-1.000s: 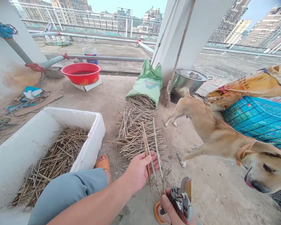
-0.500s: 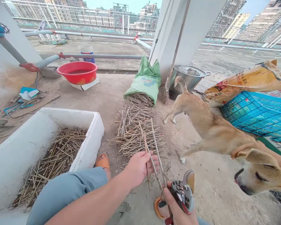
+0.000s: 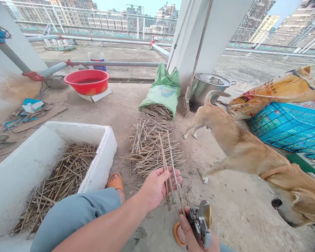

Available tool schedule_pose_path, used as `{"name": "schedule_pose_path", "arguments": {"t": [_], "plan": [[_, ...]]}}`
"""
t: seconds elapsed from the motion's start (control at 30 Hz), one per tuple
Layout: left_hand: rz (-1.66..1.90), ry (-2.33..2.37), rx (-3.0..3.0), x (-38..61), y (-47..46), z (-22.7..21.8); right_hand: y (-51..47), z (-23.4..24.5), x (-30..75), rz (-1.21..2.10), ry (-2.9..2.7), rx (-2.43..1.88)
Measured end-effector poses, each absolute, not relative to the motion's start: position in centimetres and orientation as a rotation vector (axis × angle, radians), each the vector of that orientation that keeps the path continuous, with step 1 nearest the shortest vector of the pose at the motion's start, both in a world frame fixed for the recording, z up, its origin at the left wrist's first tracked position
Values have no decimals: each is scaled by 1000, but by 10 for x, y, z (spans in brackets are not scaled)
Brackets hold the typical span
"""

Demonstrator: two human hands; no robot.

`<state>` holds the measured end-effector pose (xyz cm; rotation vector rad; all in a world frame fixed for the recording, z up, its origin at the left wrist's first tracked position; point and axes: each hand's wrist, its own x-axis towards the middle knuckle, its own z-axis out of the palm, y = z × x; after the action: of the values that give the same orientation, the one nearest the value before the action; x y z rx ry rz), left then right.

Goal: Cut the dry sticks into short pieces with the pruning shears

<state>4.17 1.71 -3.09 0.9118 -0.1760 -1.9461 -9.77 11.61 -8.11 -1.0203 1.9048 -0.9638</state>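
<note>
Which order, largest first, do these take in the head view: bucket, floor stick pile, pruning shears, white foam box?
White foam box
Floor stick pile
Pruning shears
Bucket
Being nearer enlarges the shears.

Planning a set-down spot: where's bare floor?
Bare: between the red basin and green sack; also between the right hand and the dog's head, lightly littered. Crowded: around the left hand, with the stick pile beyond, and the strip beside the foam box, where an orange sandal sits.
</note>
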Motion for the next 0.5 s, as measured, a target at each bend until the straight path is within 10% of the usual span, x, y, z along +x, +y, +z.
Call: {"name": "schedule_pose_path", "arguments": {"t": [0.5], "plan": [[-1795,-108,1199,41,13,-29,119,-83,-81,-964,1838,-768]]}}
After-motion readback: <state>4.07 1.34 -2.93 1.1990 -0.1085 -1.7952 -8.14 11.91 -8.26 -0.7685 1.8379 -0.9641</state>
